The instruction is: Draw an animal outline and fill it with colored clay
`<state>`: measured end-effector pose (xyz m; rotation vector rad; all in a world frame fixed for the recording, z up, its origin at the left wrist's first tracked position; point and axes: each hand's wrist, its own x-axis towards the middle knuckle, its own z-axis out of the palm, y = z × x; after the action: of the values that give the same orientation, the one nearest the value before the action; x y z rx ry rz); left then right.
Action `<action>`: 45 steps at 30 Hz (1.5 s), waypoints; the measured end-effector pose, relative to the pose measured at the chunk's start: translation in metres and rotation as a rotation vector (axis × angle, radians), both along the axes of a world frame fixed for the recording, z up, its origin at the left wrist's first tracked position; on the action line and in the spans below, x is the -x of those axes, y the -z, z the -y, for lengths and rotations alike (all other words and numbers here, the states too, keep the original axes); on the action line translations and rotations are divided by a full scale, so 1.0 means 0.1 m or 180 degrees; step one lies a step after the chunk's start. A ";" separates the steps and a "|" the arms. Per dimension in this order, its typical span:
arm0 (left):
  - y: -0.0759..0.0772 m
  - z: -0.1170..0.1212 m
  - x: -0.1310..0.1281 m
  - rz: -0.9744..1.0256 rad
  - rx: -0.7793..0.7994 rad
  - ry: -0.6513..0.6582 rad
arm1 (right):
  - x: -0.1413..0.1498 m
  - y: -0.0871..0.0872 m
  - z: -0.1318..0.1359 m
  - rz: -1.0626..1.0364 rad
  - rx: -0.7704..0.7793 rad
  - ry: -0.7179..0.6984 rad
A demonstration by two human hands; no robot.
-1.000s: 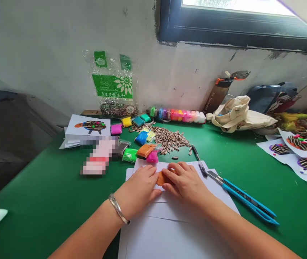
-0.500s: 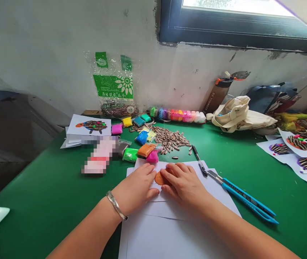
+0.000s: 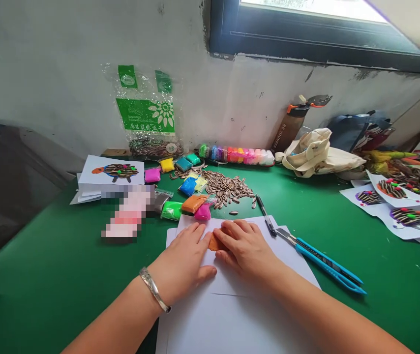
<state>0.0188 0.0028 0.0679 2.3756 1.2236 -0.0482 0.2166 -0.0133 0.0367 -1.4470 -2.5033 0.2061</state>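
Observation:
A flattened piece of orange modelling clay lies on white paper in front of me, partly hidden under my fingers. My right hand rests over its right side, fingers stretched out and pressing on it. At the clay's left edge, my left hand lies on the paper with its fingers extended; a silver bracelet circles that wrist. Just beyond the paper are small packets of clay, among them an orange packet, a magenta packet and a green packet.
Sunflower seeds lie in a pile behind the paper. A black pen and a blue utility knife with its blade out sit at right. Finished seed pictures are far right, another left. A bottle leans against the wall.
The view has shifted slightly, so the scene sits a little further left. Both hands stay at the orange clay, and less of it shows between them now.

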 end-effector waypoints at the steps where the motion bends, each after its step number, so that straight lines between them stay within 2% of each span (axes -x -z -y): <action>1: -0.01 -0.01 0.01 0.0013 0.0025 0.0019 | 0.00 0.00 0.00 -0.0005 0.0000 0.0002; 9: -0.05 -0.06 0.09 0.0145 0.0057 0.0091 | -0.06 0.04 0.04 -0.0103 -0.0094 -0.0060; 15: 0.00 -0.06 0.11 0.0287 0.0037 0.0137 | -0.01 0.06 0.11 -0.0188 -0.0504 -0.0392; 18: 0.00 -0.07 0.11 0.0257 0.0035 0.0138 | 0.01 0.06 0.12 -0.0203 -0.0417 -0.0545; 24: -0.02 -0.07 0.09 0.0168 0.0041 0.0155 | 0.02 0.06 0.10 -0.0131 -0.0248 -0.0538; 34: 0.00 -0.05 0.09 0.0157 -0.0001 0.0094 | 0.02 0.13 0.12 -0.0092 -0.0583 -0.0540; 45: -0.01 -0.05 0.07 0.0066 -0.0002 0.0143 | 0.04 0.11 0.09 -0.0242 -0.0350 -0.0495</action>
<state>0.0123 0.0074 0.0694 2.3983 1.1610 -0.0376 0.2124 -0.0226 0.0261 -1.1819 -2.5234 0.1455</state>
